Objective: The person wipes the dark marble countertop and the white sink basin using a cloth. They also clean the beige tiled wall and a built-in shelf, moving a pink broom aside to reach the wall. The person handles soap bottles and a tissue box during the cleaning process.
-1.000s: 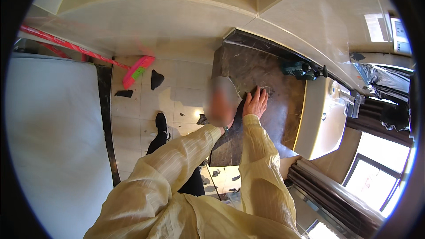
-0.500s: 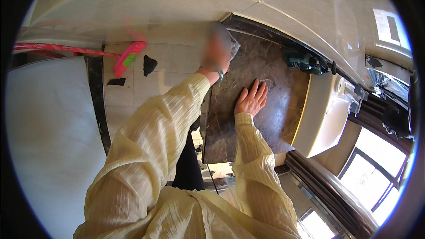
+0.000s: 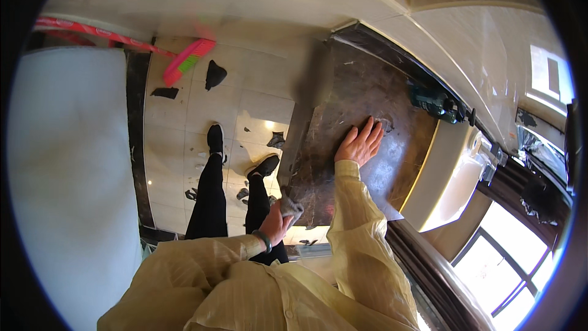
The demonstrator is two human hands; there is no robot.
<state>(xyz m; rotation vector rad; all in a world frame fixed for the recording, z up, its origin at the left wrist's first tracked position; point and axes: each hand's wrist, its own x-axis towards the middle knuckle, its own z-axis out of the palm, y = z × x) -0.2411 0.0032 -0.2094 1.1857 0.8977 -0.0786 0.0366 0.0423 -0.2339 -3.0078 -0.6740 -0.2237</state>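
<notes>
My left hand is closed around a crumpled grey cloth, at the near left corner of a dark brown marble countertop. The cloth lies against the counter's left edge; whether it presses on the top or the side, I cannot tell. Flat on the counter rests my right hand, its fingers stretched out and pointing away from me, with nothing in it. A clear, shiny patch sits on the stone just past its fingertips.
A white washbasin stands on the counter's right, with dark green bottles beyond it. On the tiled floor lie several dark scraps around my feet. A pink broom leans at the far left, near a large white surface.
My left hand has come back toward me with the cloth, from the counter's far left corner to its near left corner. My right hand stays flat on the counter.
</notes>
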